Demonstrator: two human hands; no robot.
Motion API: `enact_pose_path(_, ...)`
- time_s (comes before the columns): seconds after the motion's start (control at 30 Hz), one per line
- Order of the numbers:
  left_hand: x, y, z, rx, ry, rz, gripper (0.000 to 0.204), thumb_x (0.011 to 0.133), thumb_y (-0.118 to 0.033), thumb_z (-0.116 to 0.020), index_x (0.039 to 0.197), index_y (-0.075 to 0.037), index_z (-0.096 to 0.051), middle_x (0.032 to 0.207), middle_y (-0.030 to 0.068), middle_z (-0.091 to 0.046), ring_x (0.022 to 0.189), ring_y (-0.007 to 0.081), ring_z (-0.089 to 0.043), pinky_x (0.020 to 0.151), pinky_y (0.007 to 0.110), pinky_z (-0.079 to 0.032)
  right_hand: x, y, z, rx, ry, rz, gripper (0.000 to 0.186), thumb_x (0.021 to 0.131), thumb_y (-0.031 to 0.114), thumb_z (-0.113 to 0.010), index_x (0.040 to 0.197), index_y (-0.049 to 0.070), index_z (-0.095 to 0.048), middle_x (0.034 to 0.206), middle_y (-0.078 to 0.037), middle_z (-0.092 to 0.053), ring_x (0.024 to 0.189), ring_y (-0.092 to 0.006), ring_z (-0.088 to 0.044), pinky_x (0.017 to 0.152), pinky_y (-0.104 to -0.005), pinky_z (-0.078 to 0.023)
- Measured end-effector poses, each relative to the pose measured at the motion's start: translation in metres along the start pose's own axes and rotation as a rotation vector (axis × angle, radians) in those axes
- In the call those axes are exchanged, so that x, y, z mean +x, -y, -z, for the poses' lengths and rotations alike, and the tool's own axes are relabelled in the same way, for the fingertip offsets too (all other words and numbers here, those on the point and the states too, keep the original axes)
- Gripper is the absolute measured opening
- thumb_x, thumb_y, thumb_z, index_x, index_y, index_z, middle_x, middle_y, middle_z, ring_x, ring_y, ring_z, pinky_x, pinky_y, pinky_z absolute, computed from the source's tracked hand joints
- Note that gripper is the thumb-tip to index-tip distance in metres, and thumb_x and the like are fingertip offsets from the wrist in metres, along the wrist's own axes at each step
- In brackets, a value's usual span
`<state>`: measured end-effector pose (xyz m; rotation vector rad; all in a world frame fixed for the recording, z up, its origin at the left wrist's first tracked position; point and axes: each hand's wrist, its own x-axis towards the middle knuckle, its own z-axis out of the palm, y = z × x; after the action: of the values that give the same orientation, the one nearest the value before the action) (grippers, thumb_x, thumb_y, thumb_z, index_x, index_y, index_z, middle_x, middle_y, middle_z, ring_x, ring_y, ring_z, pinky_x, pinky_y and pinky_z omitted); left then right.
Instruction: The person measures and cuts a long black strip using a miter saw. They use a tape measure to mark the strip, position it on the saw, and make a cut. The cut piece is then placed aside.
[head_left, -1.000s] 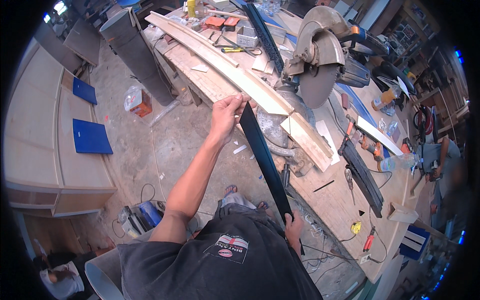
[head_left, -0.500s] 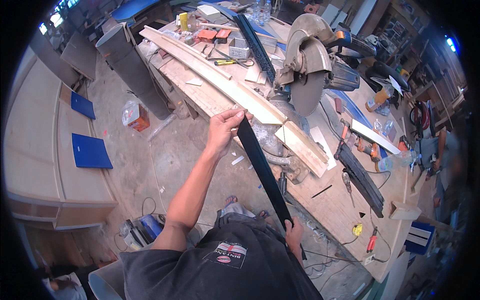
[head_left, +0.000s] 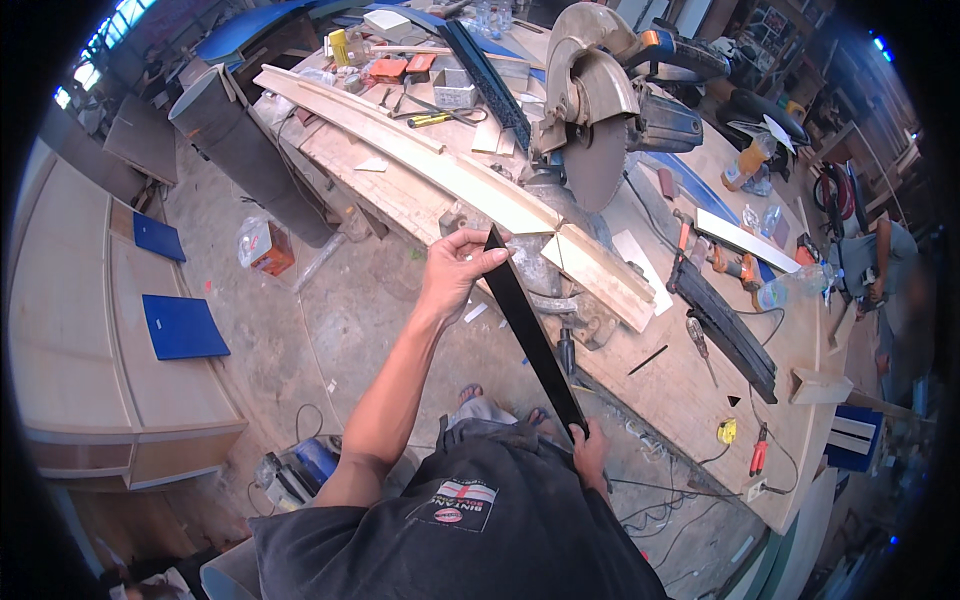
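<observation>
A long black strip (head_left: pixel 530 330) with an angled tip slants between my two hands, held over the floor beside the workbench edge. My left hand (head_left: pixel 455 270) pinches its upper end with thumb and fingers. My right hand (head_left: pixel 588 450) grips the lower end, close to my body. Just beyond the strip is a miter saw (head_left: pixel 600 150) with a large toothed blade. A pale grooved wooden moulding (head_left: pixel 380 130) lies across the saw's base, with a shorter cut piece (head_left: pixel 600 280) to its right.
On the workbench (head_left: pixel 660 410) are a dark strip (head_left: pixel 725 335), a screwdriver (head_left: pixel 700 350), pliers (head_left: pixel 759 450), a tape measure (head_left: pixel 727 432) and bottles. At left stand a grey roll (head_left: pixel 240 150), an orange box (head_left: pixel 270 255) and a plywood cabinet (head_left: pixel 100 330). A co-worker (head_left: pixel 870 265) is at far right.
My left hand has come down slightly and turned, with the thumb now across the strip's end. The strip's face looks darker. The view has tilted, so the surroundings have shifted.
</observation>
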<state>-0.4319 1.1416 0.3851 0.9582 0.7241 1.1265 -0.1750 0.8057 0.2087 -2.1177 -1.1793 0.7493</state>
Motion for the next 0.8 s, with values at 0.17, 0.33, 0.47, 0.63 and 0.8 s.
enact_pose_path(0.17,0.000,0.000,-0.002,-0.029,0.028,0.017,0.027,0.093,-0.001,-0.083,0.117,0.002,-0.073,0.127,0.0178,-0.076,0.111,0.0254,-0.076,0.103,0.040,-0.060,-0.001,-0.002,-0.001,-0.059,0.023,0.018,0.035,0.101,0.038,-0.074,0.113,0.005,-0.069,0.092,-0.024,-0.075,0.090,-0.0488,-0.072,0.076,-0.0542,-0.054)
enact_pose_path(0.33,0.000,0.003,-0.004,-0.073,0.037,0.032,0.022,0.097,-0.006,-0.080,0.116,0.003,-0.073,0.127,0.0189,-0.076,0.111,0.0271,-0.076,0.102,0.043,-0.061,-0.001,-0.007,-0.003,-0.072,0.026,0.015,0.035,0.101,0.038,-0.074,0.111,0.005,-0.069,0.094,-0.024,-0.074,0.091,-0.0493,-0.072,0.076,-0.0551,-0.053)
enact_pose_path(0.47,0.002,0.003,-0.001,-0.032,0.028,0.057,0.022,0.102,-0.013,-0.075,0.115,0.005,-0.073,0.123,0.0195,-0.077,0.108,0.0284,-0.077,0.101,0.044,-0.060,0.001,-0.014,-0.003,-0.051,0.039,0.040,0.034,0.101,0.035,-0.074,0.111,0.004,-0.069,0.095,-0.025,-0.073,0.092,-0.0496,-0.070,0.077,-0.0551,-0.053)
enact_pose_path(0.63,0.003,0.003,-0.001,-0.097,0.052,0.056,0.027,0.106,-0.019,-0.071,0.116,0.007,-0.074,0.115,0.0194,-0.078,0.103,0.0282,-0.077,0.098,0.045,-0.061,-0.001,-0.023,-0.004,-0.011,-0.051,0.078,0.030,0.099,0.030,-0.073,0.109,0.002,-0.068,0.094,-0.025,-0.071,0.090,-0.0497,-0.069,0.077,-0.0548,-0.052)
enact_pose_path(0.8,0.002,0.004,-0.007,-0.024,0.087,0.078,0.036,0.109,-0.029,-0.067,0.110,0.006,-0.075,0.117,0.0204,-0.077,0.102,0.0284,-0.077,0.095,0.044,-0.063,-0.011,-0.040,0.001,0.067,-0.186,0.090,0.025,0.097,0.024,-0.072,0.109,0.002,-0.069,0.093,-0.026,-0.071,0.089,-0.0500,-0.069,0.078,-0.0548,-0.053)
